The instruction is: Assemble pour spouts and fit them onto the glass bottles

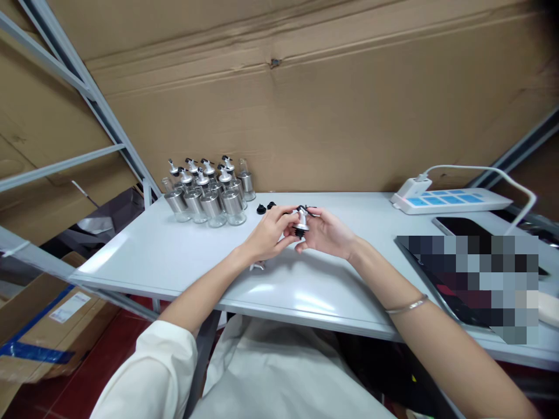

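Over the middle of the white table, both hands meet around a silver pour spout (300,221) with a black ribbed stopper at its bottom and a black flap on top. My left hand (271,234) grips it from the left with bent fingers. From the other side, my right hand (328,234) has its fingers at the spout's top near the black flap. A small silver piece (258,265) lies under my left wrist, partly covered. Two small black stoppers (261,209) rest on the table beyond my left hand.
Several glass bottles with steel sleeves (212,208) stand at the back left, most topped with spouts. To the right are a power strip (454,201) with a plugged white cable, a phone (458,226) and a blurred-out dark device (463,279). Cardboard (332,116) walls the back.
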`<state>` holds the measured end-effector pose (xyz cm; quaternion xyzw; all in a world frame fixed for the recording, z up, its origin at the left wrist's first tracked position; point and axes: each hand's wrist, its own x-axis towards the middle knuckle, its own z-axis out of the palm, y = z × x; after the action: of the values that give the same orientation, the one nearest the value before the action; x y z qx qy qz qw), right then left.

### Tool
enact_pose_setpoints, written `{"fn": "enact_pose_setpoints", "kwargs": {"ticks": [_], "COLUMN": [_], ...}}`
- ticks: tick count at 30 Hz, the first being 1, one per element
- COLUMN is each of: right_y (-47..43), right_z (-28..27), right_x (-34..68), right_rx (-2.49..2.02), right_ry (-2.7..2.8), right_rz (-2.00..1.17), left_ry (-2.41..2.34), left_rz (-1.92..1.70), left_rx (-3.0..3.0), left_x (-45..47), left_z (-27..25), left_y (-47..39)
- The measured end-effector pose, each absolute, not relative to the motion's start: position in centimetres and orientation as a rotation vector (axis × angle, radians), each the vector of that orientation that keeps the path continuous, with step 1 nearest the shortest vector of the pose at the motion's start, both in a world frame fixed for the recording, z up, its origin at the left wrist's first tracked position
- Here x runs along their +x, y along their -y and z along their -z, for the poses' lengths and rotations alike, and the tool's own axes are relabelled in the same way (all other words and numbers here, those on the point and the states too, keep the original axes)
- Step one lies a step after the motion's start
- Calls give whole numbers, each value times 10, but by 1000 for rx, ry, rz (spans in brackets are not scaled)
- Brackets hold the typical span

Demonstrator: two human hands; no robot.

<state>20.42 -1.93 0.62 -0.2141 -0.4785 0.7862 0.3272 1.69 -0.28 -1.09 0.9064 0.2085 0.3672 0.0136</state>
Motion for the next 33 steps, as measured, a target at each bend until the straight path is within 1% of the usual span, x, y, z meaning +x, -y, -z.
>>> {"fn": "enact_pose_setpoints", "kwargs": {"ticks": [5, 14, 25, 30, 33], "right_y": [21, 26, 28, 26, 25], "right_z": [-7, -11, -11, -11, -11], "right_x": [200, 196, 196, 195, 194], "right_rx": [-567, -586, -627, -613, -655], "right_ry": [1144, 1070, 1139, 1116, 1132], "right_rz": [-2026, -2022, -1932, -1929, -1838], "left_ry": [-633, -535, -644, -632, -665], "left_rz": [-1108, -1193, -1111, -1173, -1250], "left_rx": [2826, 2809, 2810, 2836, 2872], "left_x": [18, 18, 16, 16, 15], "left_z": [11, 12, 11, 12, 12], "left_y": [3, 4, 4, 3, 2]}}
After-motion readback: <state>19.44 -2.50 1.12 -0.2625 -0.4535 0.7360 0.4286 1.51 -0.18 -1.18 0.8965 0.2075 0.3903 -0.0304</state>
